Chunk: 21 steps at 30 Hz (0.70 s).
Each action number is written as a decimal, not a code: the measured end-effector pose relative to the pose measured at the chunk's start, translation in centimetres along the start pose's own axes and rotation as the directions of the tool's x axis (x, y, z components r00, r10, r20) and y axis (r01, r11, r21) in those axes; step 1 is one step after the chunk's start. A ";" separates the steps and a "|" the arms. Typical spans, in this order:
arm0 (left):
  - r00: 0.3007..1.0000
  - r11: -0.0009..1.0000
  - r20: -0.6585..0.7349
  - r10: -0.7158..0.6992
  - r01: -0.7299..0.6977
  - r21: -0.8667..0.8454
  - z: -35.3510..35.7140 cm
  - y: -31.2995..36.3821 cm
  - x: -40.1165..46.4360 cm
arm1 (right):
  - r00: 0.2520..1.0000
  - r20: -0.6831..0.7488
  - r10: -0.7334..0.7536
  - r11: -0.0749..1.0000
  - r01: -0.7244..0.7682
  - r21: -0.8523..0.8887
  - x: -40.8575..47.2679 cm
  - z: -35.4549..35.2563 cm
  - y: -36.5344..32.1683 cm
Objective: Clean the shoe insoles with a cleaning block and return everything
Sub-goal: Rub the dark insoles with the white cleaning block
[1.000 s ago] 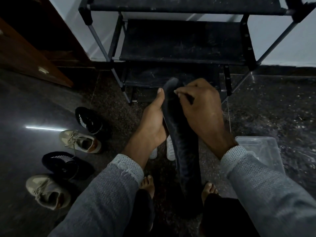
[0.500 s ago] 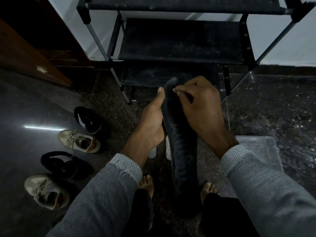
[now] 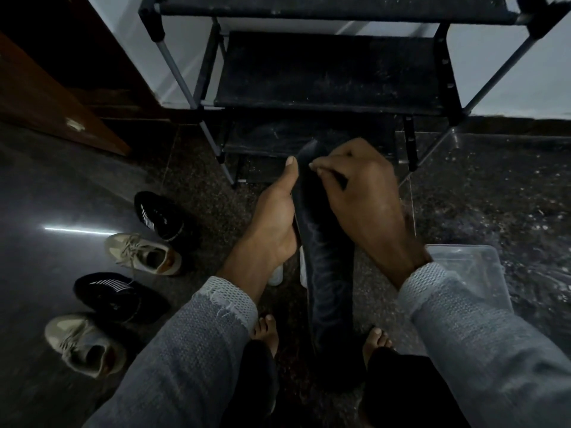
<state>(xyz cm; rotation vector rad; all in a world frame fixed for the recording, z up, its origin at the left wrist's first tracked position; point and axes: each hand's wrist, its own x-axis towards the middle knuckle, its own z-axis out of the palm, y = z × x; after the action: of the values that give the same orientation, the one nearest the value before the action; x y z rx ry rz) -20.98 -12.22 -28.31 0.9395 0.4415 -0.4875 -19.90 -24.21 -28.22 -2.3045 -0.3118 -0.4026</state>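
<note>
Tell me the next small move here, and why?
Probably draw the right hand down the dark insole toward the heel: the left hand braces its edge, and the right fingers sit curled near the toe end.

L hand (image 3: pixel 273 220) gripping, R hand (image 3: pixel 363 196) fingers curled

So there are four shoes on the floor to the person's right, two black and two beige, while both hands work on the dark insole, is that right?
Not quite: the head view shows the black shoes and beige shoes on the person's left. The rest holds: left hand and right hand work on the dark insole.
</note>
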 end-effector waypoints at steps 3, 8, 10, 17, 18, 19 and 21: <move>0.999 1.000 -0.039 -0.006 0.006 -0.004 -0.6 0.2 0.3 | 0.990 0.074 -0.121 0.993 0.122 -0.002 -1.0 0.7 -1.0; 0.999 1.000 -0.034 -0.017 0.017 0.006 -0.5 0.1 0.3 | 0.998 0.033 -0.051 0.996 0.053 -0.070 -0.4 0.0 0.4; 1.000 1.000 -0.022 -0.006 0.006 0.017 -0.4 0.0 0.2 | 1.000 -0.004 -0.011 0.996 0.011 -0.088 0.1 -0.3 0.9; 0.997 1.000 -0.076 -0.016 0.017 0.020 -0.7 0.3 0.3 | 0.982 0.100 -0.162 0.976 0.174 -0.128 -1.2 0.7 -1.2; 0.997 1.000 -0.077 -0.017 0.018 0.018 -0.7 0.3 0.3 | 0.985 0.102 -0.139 0.980 0.152 -0.131 -1.2 0.6 -1.0; 0.997 1.000 -0.069 -0.020 0.021 0.015 -0.6 0.3 0.2 | 0.990 0.092 -0.107 0.984 0.118 -0.131 -1.0 0.4 -0.7; 0.999 1.000 -0.047 -0.024 0.025 0.018 -0.4 0.2 0.1 | 0.997 0.057 -0.045 0.990 0.052 -0.129 -0.5 0.1 0.2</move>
<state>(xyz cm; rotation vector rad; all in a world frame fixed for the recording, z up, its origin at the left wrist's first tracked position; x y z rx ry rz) -20.80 -11.84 -28.44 0.9661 0.4920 -0.4937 -20.29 -24.31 -28.57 -2.4424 -0.3785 -0.3957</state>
